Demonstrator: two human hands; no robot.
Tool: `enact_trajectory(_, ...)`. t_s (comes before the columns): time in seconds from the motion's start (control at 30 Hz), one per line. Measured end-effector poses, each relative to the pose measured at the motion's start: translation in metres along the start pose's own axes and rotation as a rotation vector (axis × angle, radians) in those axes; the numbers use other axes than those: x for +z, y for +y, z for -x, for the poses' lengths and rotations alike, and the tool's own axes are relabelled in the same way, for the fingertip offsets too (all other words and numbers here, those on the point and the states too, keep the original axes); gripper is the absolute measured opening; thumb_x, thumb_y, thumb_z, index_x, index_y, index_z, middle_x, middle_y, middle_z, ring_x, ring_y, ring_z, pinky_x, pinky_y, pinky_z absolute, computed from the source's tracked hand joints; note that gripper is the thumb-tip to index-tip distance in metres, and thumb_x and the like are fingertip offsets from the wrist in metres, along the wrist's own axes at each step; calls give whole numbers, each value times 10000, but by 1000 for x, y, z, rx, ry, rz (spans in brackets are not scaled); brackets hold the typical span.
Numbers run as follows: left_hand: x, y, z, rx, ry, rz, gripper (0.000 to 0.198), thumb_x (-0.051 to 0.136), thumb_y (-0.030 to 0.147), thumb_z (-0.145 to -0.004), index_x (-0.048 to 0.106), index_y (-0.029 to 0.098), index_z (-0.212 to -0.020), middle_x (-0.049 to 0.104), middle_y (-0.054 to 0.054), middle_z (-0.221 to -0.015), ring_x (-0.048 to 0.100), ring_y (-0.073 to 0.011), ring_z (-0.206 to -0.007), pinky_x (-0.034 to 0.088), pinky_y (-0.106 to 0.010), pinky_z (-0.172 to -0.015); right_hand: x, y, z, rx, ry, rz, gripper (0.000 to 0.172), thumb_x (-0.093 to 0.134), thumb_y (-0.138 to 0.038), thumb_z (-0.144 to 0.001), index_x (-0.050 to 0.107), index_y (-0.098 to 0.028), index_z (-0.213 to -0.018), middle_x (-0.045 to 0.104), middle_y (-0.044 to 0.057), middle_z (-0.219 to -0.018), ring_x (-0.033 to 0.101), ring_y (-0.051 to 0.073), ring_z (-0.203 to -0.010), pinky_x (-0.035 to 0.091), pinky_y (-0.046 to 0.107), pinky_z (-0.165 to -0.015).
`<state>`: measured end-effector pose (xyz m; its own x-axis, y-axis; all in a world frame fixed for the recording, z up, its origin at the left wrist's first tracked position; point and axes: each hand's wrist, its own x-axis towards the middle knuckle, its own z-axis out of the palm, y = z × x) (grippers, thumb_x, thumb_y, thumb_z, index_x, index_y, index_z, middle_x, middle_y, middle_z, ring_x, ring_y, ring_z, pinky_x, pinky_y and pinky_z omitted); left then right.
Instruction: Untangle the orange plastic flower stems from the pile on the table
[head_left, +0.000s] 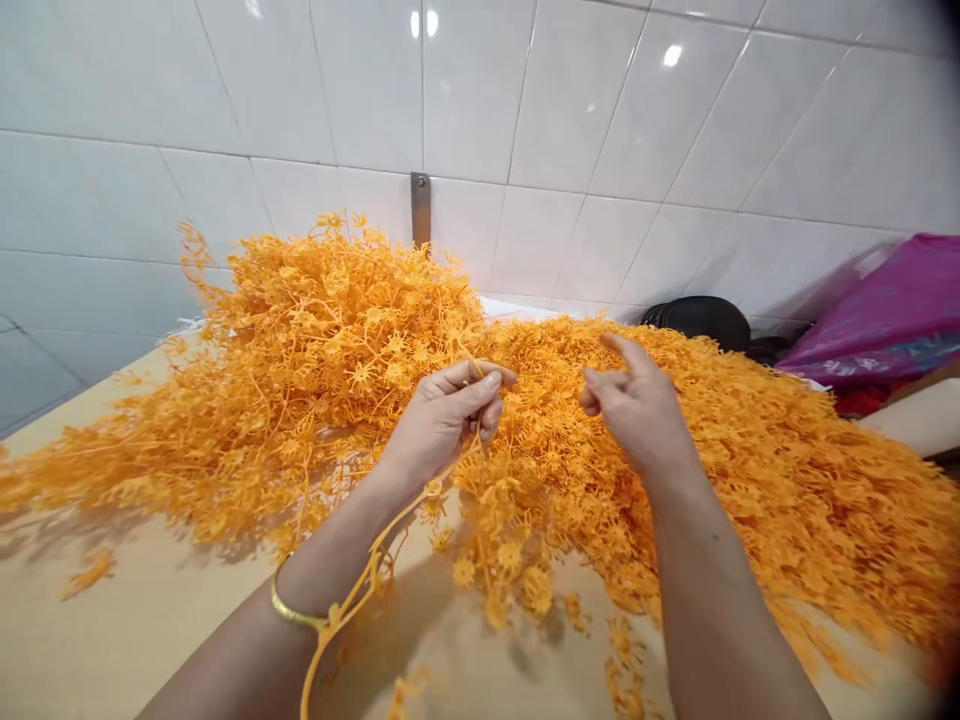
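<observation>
My left hand (450, 410) pinches a thin orange plastic flower stem (375, 550) between thumb and fingers. The branching stem runs down past my wrist, over a gold bangle (289, 605). Below that hand hangs a bunch of small orange plastic flowers (510, 555), partly blurred. My right hand (634, 400) is over the right-hand heap of loose orange flower pieces (795, 470). Its index finger points out, apart from the thumb, while the other fingers curl; I see nothing held in it. To the left rises a tall pile of orange flower sprays (337, 330).
The pale table (172, 620) meets a white tiled wall (480, 100) with a metal strip (421, 210) on it. At the back right are black round items (709, 320), a purple bag (877, 310) and a pale roll (919, 418). A few loose pieces (626, 665) lie in front.
</observation>
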<state>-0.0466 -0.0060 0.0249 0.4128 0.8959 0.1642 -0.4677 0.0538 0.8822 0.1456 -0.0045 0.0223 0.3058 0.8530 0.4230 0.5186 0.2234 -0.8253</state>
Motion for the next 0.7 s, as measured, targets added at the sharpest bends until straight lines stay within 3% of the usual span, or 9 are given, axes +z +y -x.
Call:
enact_trajectory(0.07,-5,-6,-4,9,1,-14,156,582,248,-699,599,153,-821,463,44,-466,394,-45,-413,280,-176,-425,3,-5,5,-71,-114,176,124,516,-291,-703,532,-183,-644,416,-41,-433,391,97,-418,290,235,-433)
enact_trajectory(0.17,-8,-13,-6,-4,-15,-28,219,573,278,-707,598,174,-899,476,46,-472,400,-45,-422,277,-176,-436,7,-9,9,-138,-158,274,314,512,-322,-715,415,-173,-455,354,-32,-419,327,83,-419,225,233,-418)
enact_trajectory(0.23,-9,-16,-6,-3,-24,-45,252,572,290,-708,594,179,-933,481,47,-469,396,-45,-418,268,-181,-438,7,-11,9,-123,-253,194,302,519,-361,-723,446,-175,-497,373,-31,-446,330,88,-435,234,231,-419)
enact_trajectory(0.4,-6,-12,-4,34,-19,-39,267,575,299,-707,583,165,-938,473,49,-465,388,-49,-411,268,-193,-445,7,-22,19,-158,-867,-89,206,573,-363,-711,585,-200,-836,562,19,-794,490,139,-699,393,254,-624)
enact_trajectory(0.47,-4,-7,-2,56,0,-7,257,579,288,-704,576,160,-927,470,49,-466,391,-50,-413,280,-194,-451,13,-25,25,-185,-1002,-86,267,623,-344,-669,588,-219,-902,563,24,-890,495,154,-788,392,267,-709)
enact_trajectory(0.53,-4,-1,-1,88,39,30,251,579,276,-705,564,160,-927,472,47,-471,398,-53,-423,292,-192,-458,22,-26,30,-212,-1071,-48,267,639,-329,-653,596,-223,-894,563,22,-907,492,160,-819,379,273,-744)
enact_trajectory(0.6,-4,3,-2,125,83,72,245,577,271,-708,555,164,-928,465,48,-480,398,-54,-437,302,-190,-465,29,-25,32,-233,-1108,-53,162,606,-314,-686,603,-205,-805,567,13,-842,494,149,-781,375,266,-726)
enact_trajectory(0.7,-6,6,-3,139,111,111,247,566,290,-719,546,172,-935,460,45,-512,405,-59,-465,320,-194,-478,32,-24,30,-230,-1047,-118,137,540,-285,-738,558,-179,-653,513,-17,-670,458,113,-652,358,235,-635)
